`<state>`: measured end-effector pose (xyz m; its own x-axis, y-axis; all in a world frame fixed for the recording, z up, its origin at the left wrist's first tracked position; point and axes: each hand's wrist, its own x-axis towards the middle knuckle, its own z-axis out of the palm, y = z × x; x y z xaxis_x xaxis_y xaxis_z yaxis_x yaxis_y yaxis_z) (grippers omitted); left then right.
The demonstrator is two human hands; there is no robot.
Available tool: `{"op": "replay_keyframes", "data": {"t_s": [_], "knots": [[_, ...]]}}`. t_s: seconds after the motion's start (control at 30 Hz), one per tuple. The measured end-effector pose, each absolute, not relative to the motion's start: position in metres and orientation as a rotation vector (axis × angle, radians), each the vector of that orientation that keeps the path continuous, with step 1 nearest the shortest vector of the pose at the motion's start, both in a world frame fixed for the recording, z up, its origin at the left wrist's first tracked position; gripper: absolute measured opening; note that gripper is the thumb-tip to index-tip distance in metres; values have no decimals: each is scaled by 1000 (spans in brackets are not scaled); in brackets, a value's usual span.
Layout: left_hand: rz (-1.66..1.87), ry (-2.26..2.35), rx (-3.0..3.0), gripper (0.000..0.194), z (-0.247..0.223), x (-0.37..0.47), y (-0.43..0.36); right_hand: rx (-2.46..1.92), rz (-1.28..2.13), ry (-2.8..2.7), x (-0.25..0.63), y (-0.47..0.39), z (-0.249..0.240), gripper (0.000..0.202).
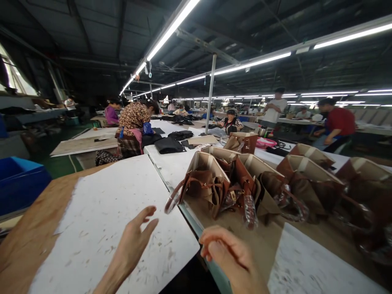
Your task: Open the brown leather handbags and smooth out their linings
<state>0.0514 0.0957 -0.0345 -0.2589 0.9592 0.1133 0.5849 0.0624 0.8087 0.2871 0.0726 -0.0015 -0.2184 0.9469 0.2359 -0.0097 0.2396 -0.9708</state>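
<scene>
Much uncrowded paper around wide left grip; narrow right grip above table edge.

The brown bag at the desk's left edge is boxy, its mouth open and pale beige panels showing inside. Loose brown cloth bunches at its front, and a brown handle, partly in clear plastic, loops out past the edge. Close beside it, more bags of the same kind crowd together to the right, open too, with a plastic-wrapped strap drooping among them. Rightmost details blur.
</scene>
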Motion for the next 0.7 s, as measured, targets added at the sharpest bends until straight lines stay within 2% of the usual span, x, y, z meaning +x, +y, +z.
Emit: {"op": "replay_keyframes", "data": {"t_s": [0.13,0.23,0.33,0.5,0.7], "knots": [[731,2072,2035,51,-13,102,173,-1237,851,-1670,280,100,-45,23],[437,2175,2009,43,-13,124,220,-1447,818,-1667,289,118,-75,25],[448,2197,1962,31,-16,133,245,-1559,881,-1643,296,132,-95,34],[507,2091,1989,26,5,124,238,-1555,901,-1674,293,153,-107,47],[554,1847,2017,20,58,98,173,-1504,883,-1736,273,186,-96,66]]}}
